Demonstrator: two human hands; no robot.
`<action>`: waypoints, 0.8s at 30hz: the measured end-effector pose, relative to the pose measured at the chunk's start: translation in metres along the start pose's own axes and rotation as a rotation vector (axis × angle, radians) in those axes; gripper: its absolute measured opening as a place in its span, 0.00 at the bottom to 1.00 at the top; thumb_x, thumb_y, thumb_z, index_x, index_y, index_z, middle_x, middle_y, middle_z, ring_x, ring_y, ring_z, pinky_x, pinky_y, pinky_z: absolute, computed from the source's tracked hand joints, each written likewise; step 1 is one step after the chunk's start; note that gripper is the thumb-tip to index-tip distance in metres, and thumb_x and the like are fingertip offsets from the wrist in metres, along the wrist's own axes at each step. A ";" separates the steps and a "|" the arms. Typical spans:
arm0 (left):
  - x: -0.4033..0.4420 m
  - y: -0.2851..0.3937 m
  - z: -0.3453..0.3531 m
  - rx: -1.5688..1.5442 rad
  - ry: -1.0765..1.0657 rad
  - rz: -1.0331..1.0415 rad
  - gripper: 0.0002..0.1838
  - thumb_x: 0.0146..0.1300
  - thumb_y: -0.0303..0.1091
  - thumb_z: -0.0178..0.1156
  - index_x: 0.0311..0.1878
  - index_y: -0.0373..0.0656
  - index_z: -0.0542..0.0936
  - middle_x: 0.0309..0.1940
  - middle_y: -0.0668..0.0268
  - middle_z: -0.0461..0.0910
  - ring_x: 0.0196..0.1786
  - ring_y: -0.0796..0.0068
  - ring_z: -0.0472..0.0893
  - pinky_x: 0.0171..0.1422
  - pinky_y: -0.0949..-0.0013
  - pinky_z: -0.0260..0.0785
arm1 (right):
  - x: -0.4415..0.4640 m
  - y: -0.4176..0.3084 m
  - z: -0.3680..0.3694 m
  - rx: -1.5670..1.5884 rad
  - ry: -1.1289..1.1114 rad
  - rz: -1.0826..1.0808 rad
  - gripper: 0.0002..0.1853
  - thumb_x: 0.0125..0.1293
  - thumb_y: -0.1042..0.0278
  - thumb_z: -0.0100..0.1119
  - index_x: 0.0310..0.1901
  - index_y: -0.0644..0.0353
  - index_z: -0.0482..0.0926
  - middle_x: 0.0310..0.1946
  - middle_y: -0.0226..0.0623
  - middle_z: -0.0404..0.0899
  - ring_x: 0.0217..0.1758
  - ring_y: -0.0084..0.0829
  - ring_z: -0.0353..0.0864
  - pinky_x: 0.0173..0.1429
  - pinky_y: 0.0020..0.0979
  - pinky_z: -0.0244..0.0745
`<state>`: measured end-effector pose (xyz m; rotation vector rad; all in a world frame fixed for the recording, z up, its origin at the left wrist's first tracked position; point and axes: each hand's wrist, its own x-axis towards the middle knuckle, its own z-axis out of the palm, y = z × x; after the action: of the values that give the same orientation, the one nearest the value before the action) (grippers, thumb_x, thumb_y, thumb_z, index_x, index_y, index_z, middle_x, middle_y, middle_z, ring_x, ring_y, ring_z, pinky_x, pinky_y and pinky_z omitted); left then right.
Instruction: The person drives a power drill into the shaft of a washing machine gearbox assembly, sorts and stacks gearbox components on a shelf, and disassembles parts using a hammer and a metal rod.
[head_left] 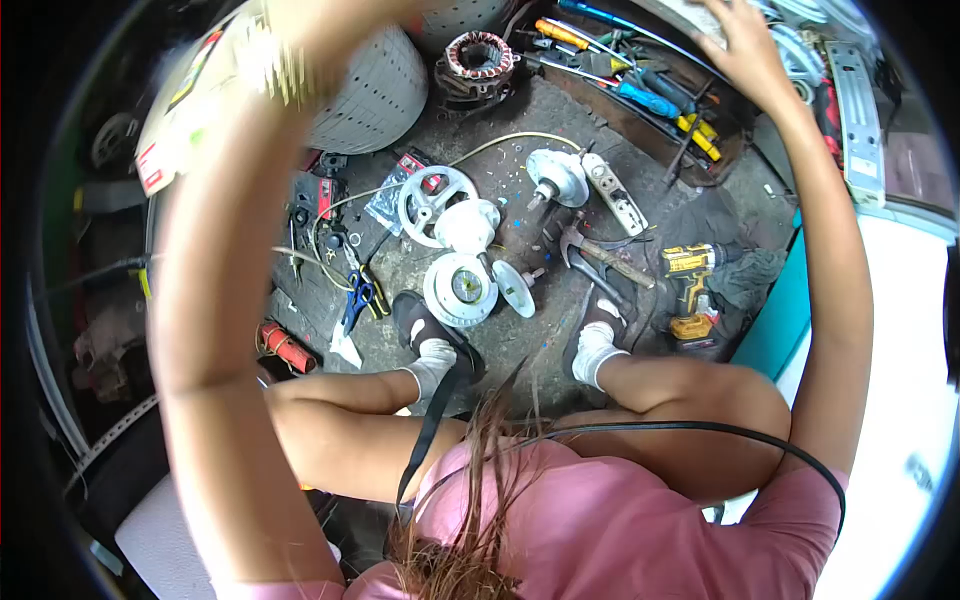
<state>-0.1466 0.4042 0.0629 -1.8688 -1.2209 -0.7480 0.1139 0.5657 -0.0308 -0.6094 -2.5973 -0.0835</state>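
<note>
Both my arms are raised towards the top of the head view. My left hand [335, 25] is smeared by motion at the top edge, with a gold-coloured bracelet [275, 65] at its wrist; its fingers are cut off. At the upper right, my right hand [745, 45] has its fingers apart, beside a pale object [690, 14] at the frame edge; whether they touch is unclear. Between my feet lie white motor parts: a round housing [461, 290], a disc with a shaft [515, 289] and a spoked pulley [425, 200]. Another white end cover [560, 178] lies farther off.
A yellow cordless drill [690, 285], hammers [605, 258], pliers [362, 297] and a white power strip [614, 195] lie on the floor. Screwdrivers fill a tray [735, 165]. A copper-wound stator [479, 56] stands by a perforated drum [375, 95]. A red roll [287, 347] lies left.
</note>
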 end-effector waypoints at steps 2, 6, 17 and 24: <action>-0.055 0.035 -0.049 -0.183 -0.252 -0.231 0.17 0.61 0.41 0.59 0.49 0.43 0.78 0.50 0.54 0.76 0.56 0.58 0.74 0.63 0.56 0.62 | -0.015 -0.023 -0.036 0.086 -0.156 -0.028 0.34 0.50 0.68 0.63 0.63 0.53 0.68 0.64 0.54 0.62 0.66 0.58 0.60 0.69 0.49 0.59; -0.174 0.089 -0.131 -0.577 -0.772 -0.721 0.11 0.59 0.35 0.59 0.41 0.39 0.76 0.37 0.58 0.73 0.45 0.61 0.74 0.53 0.62 0.66 | -0.034 -0.029 -0.068 0.079 -0.375 -0.094 0.18 0.60 0.64 0.60 0.52 0.55 0.74 0.58 0.43 0.72 0.61 0.45 0.71 0.63 0.40 0.67; -0.207 0.148 -0.273 -1.076 -0.405 -1.483 0.14 0.64 0.31 0.56 0.52 0.37 0.76 0.45 0.67 0.77 0.49 0.79 0.74 0.54 0.73 0.65 | -0.087 -0.132 0.096 0.319 -0.580 0.433 0.31 0.57 0.48 0.64 0.57 0.61 0.74 0.53 0.53 0.77 0.58 0.48 0.77 0.61 0.42 0.71; -0.245 0.167 -0.340 -0.915 -0.080 -1.758 0.19 0.65 0.37 0.56 0.56 0.38 0.74 0.46 0.67 0.77 0.50 0.79 0.75 0.54 0.74 0.65 | -0.173 -0.209 0.187 0.444 -0.604 0.798 0.46 0.56 0.61 0.67 0.71 0.60 0.50 0.64 0.59 0.64 0.67 0.52 0.66 0.68 0.43 0.63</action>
<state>-0.1034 -0.0405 0.0016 -0.8059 -2.7921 -2.3947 0.0797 0.3375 -0.2658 -1.6090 -2.5257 1.0340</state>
